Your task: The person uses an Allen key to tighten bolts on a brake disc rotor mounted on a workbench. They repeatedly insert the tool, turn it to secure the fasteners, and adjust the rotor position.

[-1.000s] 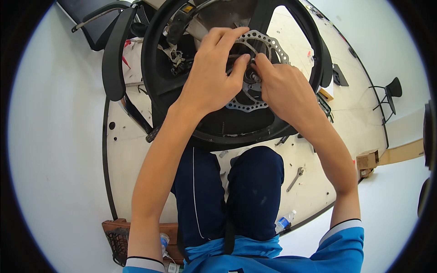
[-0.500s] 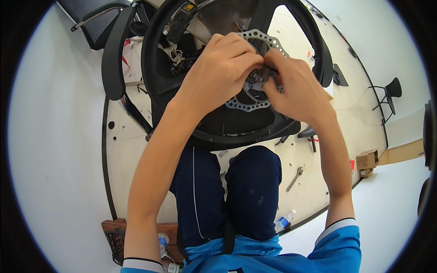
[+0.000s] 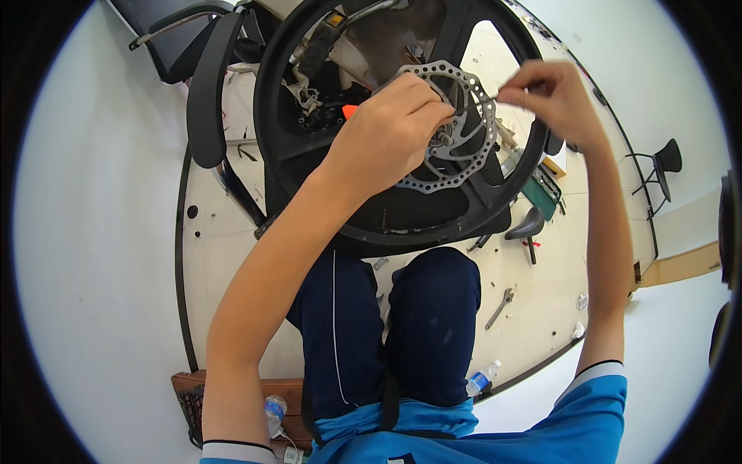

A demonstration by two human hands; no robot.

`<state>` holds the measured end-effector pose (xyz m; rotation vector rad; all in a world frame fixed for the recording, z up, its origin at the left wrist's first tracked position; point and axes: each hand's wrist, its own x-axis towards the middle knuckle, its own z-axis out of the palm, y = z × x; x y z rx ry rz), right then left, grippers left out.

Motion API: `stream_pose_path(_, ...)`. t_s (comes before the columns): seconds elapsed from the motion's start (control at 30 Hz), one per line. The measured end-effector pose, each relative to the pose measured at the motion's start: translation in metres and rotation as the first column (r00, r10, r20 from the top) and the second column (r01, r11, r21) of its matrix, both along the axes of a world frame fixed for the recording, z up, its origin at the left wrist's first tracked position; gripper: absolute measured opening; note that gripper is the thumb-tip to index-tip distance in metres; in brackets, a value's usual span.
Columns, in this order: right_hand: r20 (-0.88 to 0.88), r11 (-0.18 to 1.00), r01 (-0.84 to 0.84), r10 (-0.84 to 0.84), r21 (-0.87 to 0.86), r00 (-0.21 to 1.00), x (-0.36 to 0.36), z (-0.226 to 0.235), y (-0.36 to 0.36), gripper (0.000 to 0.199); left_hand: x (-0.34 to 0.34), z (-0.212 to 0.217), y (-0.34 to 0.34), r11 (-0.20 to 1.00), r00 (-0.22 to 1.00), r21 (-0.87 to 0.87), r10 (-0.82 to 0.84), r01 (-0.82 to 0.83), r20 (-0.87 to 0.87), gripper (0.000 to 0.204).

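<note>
A black spoked wheel (image 3: 457, 229) lies flat on a chair in front of my knees. At its hub sits a silver brake disc (image 3: 433, 185) with holes round its rim. My left hand (image 3: 393, 130) is over the disc's left side, fingers pinched close to the hub; whatever they hold is hidden. Over the wheel's right rim, my right hand (image 3: 558, 100) pinches the outer end of a thin dark rod (image 3: 485, 100), which points toward the left fingertips. Whether its inner end touches the left hand I cannot tell. An orange piece (image 3: 349, 111) shows beside the left hand.
The chair's black armrest (image 3: 207, 93) rises at the left. On the floor at the right lie a bicycle saddle (image 3: 527, 223), an adjustable wrench (image 3: 499, 308), a green case (image 3: 539, 198) and a water bottle (image 3: 484, 379). A small black chair (image 3: 665, 162) stands farther off.
My right hand has moved from the hub out to the right, and the thin rod now shows. The left hand stays near the hub. More of the disc and the orange piece have come into sight.
</note>
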<state>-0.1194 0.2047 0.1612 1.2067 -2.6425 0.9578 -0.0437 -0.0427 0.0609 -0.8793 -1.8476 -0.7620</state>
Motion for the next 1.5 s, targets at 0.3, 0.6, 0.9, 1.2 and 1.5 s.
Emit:
stream_pose_path(0.3, 0.015, 0.992, -0.069, 0.067, 0.105, 0.998, 0.005, 0.012, -0.013, 0.024, 0.001, -0.001, 0.001, 0.998, 1.000, 0.059, -0.004, 0.003, 0.017, 0.017)
stream_pose_path(0.6, -0.019, 0.880, 0.338, -0.364, -0.335, 0.931, 0.094, -0.102, -0.021, 0.017, -0.006, 0.005, -0.009, 0.991, 0.998, -0.124, 0.053, -0.058, -0.038, 0.020)
stream_pose_path(0.9, -0.168, 0.905, 0.381, -0.413, -0.191, 0.895, 0.100, -0.108, -0.018, 0.023, -0.002, -0.001, -0.002, 0.946, 0.961, 0.182, 0.276, -0.267, -0.027, 0.029)
stream_pose_path(1.2, 0.224, 0.945, 0.304, -0.272, -0.123, 0.936, 0.161, -0.151, -0.102, 0.027, -0.013, -0.023, 0.020, 0.812, 0.950, 0.542, 0.048, -0.216, 0.308, 0.027)
stream_pose_path(1.5, 0.236, 0.942, 0.153, -0.083, -0.300, 0.968, 0.135, -0.149, -0.098, 0.017, 0.004, -0.023, 0.015, 0.808, 0.910, 0.563, -0.089, -0.171, 0.404, 0.034)
